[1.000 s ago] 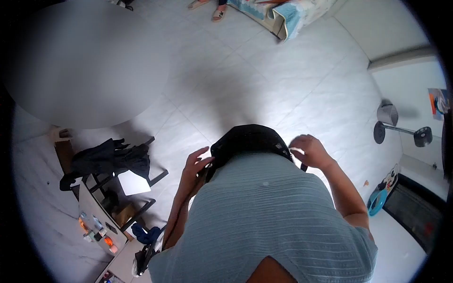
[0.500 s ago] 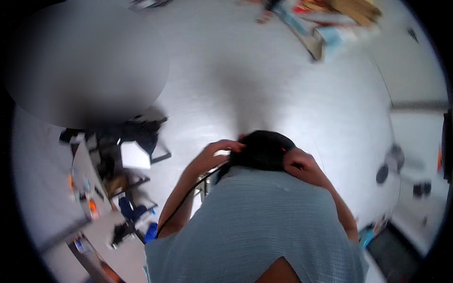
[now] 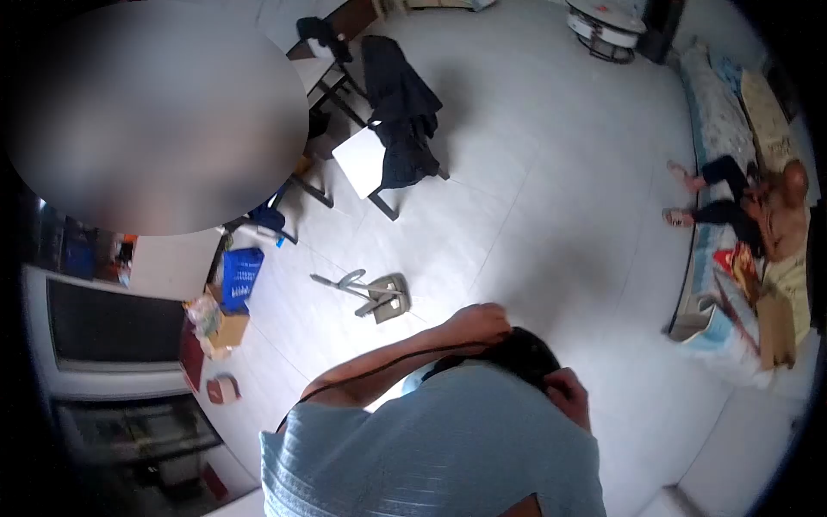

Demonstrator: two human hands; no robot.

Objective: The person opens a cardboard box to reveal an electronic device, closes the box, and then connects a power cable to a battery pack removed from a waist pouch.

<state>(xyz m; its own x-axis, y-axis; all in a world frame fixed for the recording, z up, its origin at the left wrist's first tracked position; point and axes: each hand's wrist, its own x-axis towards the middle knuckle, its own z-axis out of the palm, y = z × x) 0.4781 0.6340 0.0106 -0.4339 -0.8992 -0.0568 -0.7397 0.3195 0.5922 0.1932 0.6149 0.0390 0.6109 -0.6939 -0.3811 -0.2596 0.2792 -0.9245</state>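
- Head view: a black item (image 3: 532, 351) sits at waist level, at the front of a light-blue top (image 3: 439, 435), between two bare hands.
- The left hand (image 3: 485, 324) meets the item's upper-left side, its grip drawn in with fingers curled; whether it pinches anything cannot be told. A dark cord (image 3: 413, 352) runs along the left forearm.
- The right hand (image 3: 569, 395) is at the item's lower-right edge, its grip bent inward; the fingertips' hold cannot be made out.
- On the pale floor (image 3: 517, 233), ahead and to the left, lies a grey-green object (image 3: 390, 298) with a looped frame.
- Beyond it, dark clothing (image 3: 398, 103) drapes a chair with a white seat (image 3: 358, 160).
- A blue bag (image 3: 242, 277) stands near a cardboard box (image 3: 231, 330) at left.
- At right, another person (image 3: 782, 215) sits at the edge of a bed (image 3: 722, 112).
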